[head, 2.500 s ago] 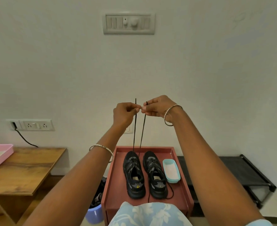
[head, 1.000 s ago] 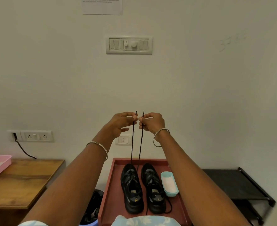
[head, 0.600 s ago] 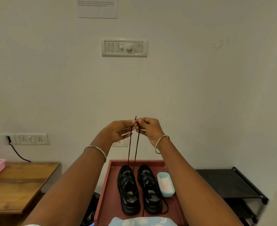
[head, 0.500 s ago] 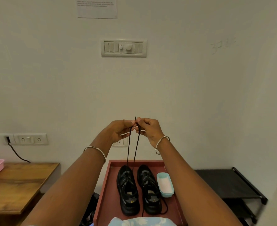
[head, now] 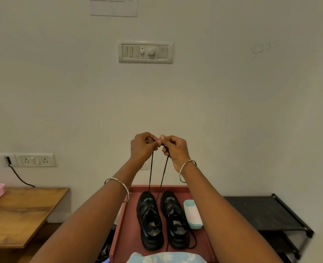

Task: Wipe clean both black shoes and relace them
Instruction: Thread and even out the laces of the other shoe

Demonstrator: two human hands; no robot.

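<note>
Being pinched mid-frame by the left hand (head: 141,148) and right hand (head: 176,151), the lace ends (head: 150,173) are held high above the shoe (head: 150,221), seemingly for evening.

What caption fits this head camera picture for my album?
Left hand and right hand pinch the black lace stretched up from one black shoe on the red tray.

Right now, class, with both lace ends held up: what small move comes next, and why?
Likely cross the ends to start a knot: left hand and right hand pinch them together, both lace strands running taut up from the left-side shoe.
</note>
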